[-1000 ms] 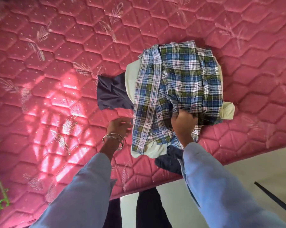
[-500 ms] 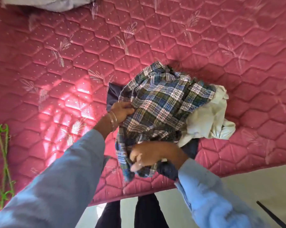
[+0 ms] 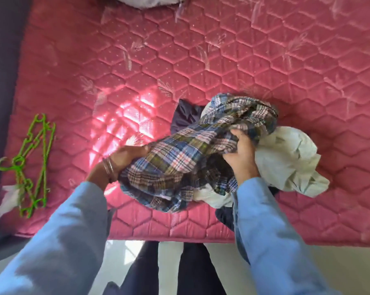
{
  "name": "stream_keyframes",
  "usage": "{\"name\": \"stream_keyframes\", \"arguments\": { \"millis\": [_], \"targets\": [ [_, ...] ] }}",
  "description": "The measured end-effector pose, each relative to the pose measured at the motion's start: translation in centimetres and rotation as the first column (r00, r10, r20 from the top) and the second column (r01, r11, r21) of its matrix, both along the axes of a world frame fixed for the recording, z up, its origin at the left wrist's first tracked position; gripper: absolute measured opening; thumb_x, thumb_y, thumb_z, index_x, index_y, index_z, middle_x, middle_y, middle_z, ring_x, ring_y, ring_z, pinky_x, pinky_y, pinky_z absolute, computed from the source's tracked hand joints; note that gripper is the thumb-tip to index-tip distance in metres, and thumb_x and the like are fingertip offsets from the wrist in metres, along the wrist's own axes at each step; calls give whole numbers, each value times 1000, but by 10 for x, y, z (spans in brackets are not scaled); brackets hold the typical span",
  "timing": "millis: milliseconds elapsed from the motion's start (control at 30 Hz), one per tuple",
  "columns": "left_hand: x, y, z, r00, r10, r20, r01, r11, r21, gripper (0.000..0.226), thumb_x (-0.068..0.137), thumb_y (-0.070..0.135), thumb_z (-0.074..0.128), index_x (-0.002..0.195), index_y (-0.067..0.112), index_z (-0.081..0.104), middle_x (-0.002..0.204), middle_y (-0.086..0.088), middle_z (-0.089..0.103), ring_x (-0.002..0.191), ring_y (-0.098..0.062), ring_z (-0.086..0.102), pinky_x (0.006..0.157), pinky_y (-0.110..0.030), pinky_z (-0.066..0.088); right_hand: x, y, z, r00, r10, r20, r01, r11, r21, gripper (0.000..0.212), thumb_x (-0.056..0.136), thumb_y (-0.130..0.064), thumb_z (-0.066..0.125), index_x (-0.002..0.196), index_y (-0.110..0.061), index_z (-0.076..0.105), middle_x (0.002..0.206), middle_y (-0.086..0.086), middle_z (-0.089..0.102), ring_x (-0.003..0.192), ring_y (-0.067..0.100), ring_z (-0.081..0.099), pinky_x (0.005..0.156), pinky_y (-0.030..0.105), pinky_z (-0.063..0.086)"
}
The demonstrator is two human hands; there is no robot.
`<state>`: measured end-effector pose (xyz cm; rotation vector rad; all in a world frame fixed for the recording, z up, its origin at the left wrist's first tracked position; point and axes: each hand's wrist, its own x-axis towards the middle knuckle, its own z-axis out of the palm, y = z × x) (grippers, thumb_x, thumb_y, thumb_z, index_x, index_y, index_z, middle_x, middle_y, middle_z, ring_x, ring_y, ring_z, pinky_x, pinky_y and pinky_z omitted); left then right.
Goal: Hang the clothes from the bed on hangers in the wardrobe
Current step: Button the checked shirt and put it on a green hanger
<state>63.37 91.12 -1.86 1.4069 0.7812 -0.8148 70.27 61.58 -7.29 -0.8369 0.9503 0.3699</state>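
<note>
A crumpled blue, green and white plaid shirt (image 3: 192,154) lies bunched on top of a small pile on the pink quilted mattress (image 3: 201,60). My left hand (image 3: 126,156) grips its left end and my right hand (image 3: 241,154) grips its right side. Under it are a pale cream garment (image 3: 286,160) on the right and a dark navy garment (image 3: 186,118) at the back. Several green plastic hangers (image 3: 30,160) lie on the mattress at the far left. The wardrobe is out of view.
A white scrap of plastic (image 3: 7,199) lies by the hangers. A grey-white pillow edge (image 3: 150,1) shows at the top. A dark bed frame (image 3: 1,81) runs along the left. Pale floor (image 3: 339,271) and my dark trouser legs are below the mattress edge.
The plaid shirt went from lying flat on the pile to being gathered up and bunched in both hands. My left hand has taken hold of it. The view shifted, bringing the hangers into sight.
</note>
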Motion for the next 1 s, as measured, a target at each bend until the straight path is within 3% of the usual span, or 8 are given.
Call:
{"name": "stream_keyframes", "arguments": {
  "millis": [100,200,367,467,567,733,867,1000],
  "targets": [
    [-3,42,-18,998,39,47,-58,871,489,14,86,17,69,76,11,77,93,-18,72,62,-9,66,74,-33,51,-2,38,48,936,21,352,-82,984,158,40,70,4,56,109,-6,58,105,18,60,91,35,62,88,52,50],
    [-8,72,-17,990,-139,-35,118,650,751,36,91,35,59,110,7,70,117,-18,65,100,-30,63,81,-36,48,-33,75,86,719,475,506,-487,865,-120,35,73,8,55,98,-16,60,75,1,65,62,21,59,57,33,48],
    [-10,86,5,963,266,47,-267,964,1,51,90,67,35,97,24,62,83,-2,68,75,-20,63,70,-34,50,-96,136,65,-413,883,224,-728,-172,-663,31,82,1,62,113,6,65,104,23,69,80,3,55,68,1,40],
    [-36,75,-13,998,62,17,-64,984,164,19,93,26,58,77,15,54,62,-1,54,50,-10,53,48,-22,44,-130,170,59,-697,713,77,-577,-494,-650,52,85,3,57,133,-15,57,113,15,67,80,3,51,62,9,33],
    [-74,82,-56,984,161,70,-175,936,306,21,82,-1,67,69,14,65,48,9,61,57,-17,58,58,-25,50,-147,191,45,-700,712,-48,-527,-561,-638,34,88,-3,53,117,-12,67,97,13,68,71,9,59,64,24,43],
    [-114,109,-54,928,309,206,-354,904,239,35,84,-16,55,67,11,69,49,14,62,49,0,56,57,-18,48,-114,203,31,123,991,-54,-337,-10,-941,40,79,-14,73,114,-25,58,110,0,58,103,22,56,87,43,50],
    [-103,142,-4,854,-129,504,-178,837,517,17,83,-15,56,84,-2,68,61,17,62,53,9,53,59,-7,43,-78,248,75,-171,967,-188,-128,-211,-969,95,76,-21,78,148,-42,19,158,-6,14,143,26,13,111,48,21],
    [-75,183,55,723,-312,616,-239,725,647,32,72,32,65,70,1,70,59,-7,55,60,-7,47,59,-29,37,-60,300,131,-227,935,-272,244,-216,-946,27,78,-35,74,94,-16,66,104,5,68,107,28,56,93,44,24]
  ]
}}
